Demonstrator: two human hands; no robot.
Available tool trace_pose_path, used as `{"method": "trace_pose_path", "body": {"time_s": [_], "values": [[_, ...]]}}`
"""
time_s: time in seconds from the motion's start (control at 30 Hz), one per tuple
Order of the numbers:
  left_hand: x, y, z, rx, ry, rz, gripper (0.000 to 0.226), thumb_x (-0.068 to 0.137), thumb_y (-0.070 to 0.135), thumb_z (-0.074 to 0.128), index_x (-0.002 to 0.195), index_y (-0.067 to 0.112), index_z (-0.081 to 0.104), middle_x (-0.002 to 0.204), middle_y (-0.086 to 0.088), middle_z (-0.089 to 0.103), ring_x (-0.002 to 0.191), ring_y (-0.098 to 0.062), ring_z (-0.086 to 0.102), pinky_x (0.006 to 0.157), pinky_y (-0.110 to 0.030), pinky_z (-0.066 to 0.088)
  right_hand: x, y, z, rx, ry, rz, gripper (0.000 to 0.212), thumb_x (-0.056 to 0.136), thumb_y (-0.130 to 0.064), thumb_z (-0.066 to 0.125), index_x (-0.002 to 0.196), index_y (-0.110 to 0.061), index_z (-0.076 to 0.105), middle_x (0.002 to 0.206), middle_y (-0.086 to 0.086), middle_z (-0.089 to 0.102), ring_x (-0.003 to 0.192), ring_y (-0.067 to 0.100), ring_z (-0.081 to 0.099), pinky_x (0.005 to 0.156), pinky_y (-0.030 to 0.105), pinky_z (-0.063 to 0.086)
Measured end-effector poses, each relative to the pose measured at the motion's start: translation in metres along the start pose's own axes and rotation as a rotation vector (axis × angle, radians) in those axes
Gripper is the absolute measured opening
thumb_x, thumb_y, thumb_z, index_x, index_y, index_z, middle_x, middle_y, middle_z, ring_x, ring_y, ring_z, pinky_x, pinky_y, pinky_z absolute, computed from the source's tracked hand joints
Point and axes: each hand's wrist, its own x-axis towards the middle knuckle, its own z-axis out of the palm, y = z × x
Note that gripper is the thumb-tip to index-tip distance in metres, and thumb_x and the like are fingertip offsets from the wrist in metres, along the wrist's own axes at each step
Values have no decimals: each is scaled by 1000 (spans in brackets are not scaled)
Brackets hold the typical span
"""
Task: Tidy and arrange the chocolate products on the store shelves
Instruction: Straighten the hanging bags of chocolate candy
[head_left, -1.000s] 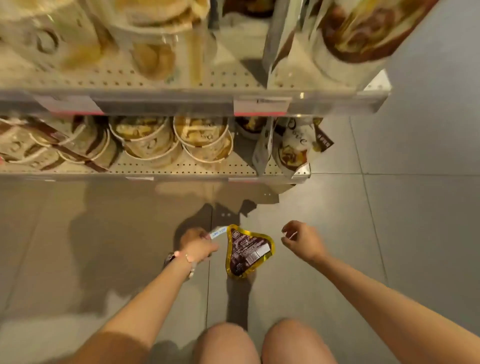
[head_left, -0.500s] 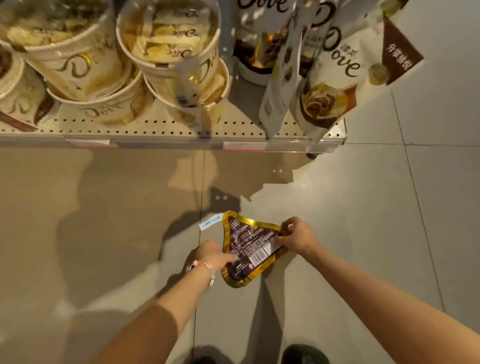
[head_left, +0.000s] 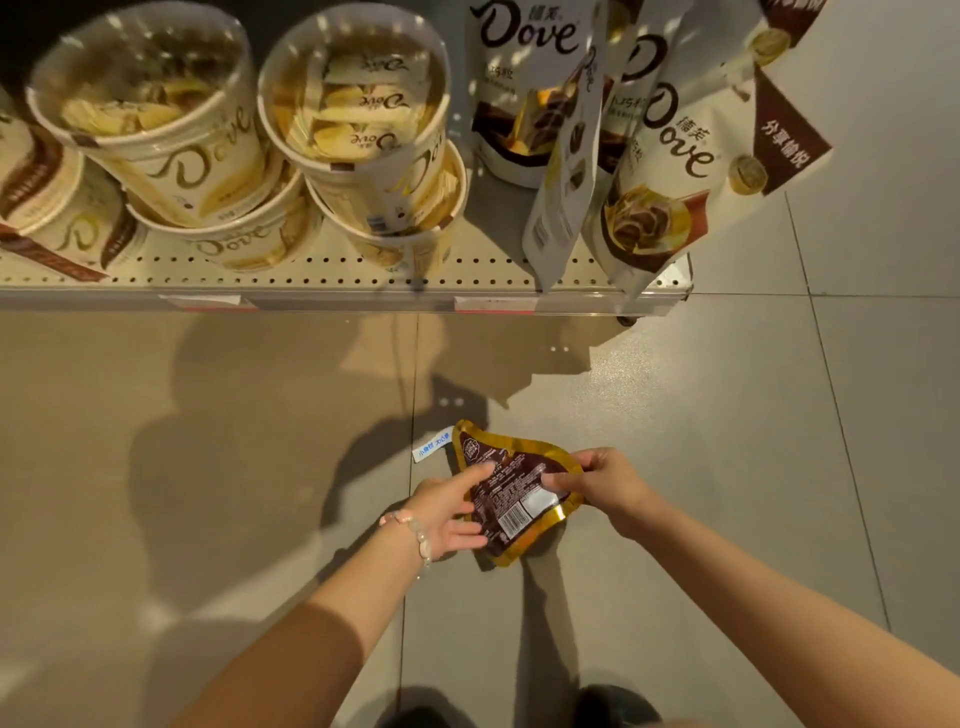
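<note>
Pale beaded bracelet (head_left: 415, 535), left wrist

We see a glossy foil-like pouch (head_left: 511, 499), dark brown with a shiny gold border and a white printed label patch. A small paper-like tag (head_left: 430, 447) sticks out at its top corner. The floor (head_left: 727, 441) is smooth tile with a soft sheen and thin grout lines. The shelf (head_left: 332, 283) looks like painted metal, matt cream, perforated with rows of small holes. On it, the tubs (head_left: 358, 124) look like printed card with clear, reflective plastic lids, and the bags (head_left: 670, 171) have a smooth, slightly glossy plastic film.
</note>
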Motion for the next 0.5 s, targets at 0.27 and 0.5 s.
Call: {"method": "trace_pose_path", "body": {"time_s": [0.27, 0.5], "values": [[-68, 49, 19, -163, -74, 138, 37, 72, 35, 76, 98, 12, 62, 107, -13, 64, 94, -30, 63, 86, -46, 51, -67, -40, 24, -429, 189, -639, 6, 73, -5, 77, 73, -11, 76, 62, -19, 50, 56, 2, 51, 57, 13, 42], [-143, 66, 33, -153, 139, 298, 17, 86, -11, 49, 92, 3, 59, 81, -12, 63, 70, -23, 60, 62, -37, 53, -146, -90, 26, -763, 221, -952, 18, 70, -12, 78, 88, -15, 76, 82, 1, 68, 75, 19, 65, 61, 35, 56]]}}
